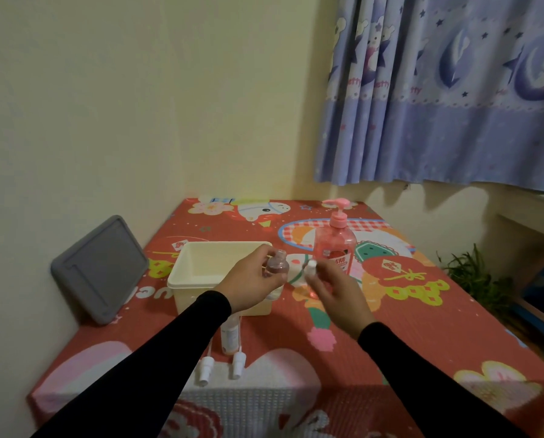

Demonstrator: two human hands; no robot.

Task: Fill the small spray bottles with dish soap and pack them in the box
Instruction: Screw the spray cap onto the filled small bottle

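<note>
we hold a small spray bottle (276,266) in our left hand (252,281), the fingers curled around its body. the bottle is upright, its neck is open with no cap on it, and there is pinkish liquid inside. it is lifted above the near right corner of the cream box (201,279). our right hand (337,290) pinches a white spray cap (310,269) between thumb and fingers, just beside the bottle but not touching it. below this cap there seems to be a thin tube and something pink, but it is too blurred for us to tell.

the box stands open on the table (422,327), which is covered with a red cloth with cartoon pictures. we cannot see the bottom of the box. behind our right hand stands the big pink dish soap bottle (335,248) with a pink pump on top, upright, to the right of the box.

in front of the box, partly under our left sleeve (157,358), another small bottle (231,338) lies on the table, with orange colour at its near end. near it two white spray heads (237,365) lie on the cloth, side by side, one of them half hidden by the sleeve.

a grey lid (98,268) leans against the wall at the left of the table. a blue curtain (438,90) hangs at the upper right, and a green plant (468,273) is beside the table at the right.
</note>
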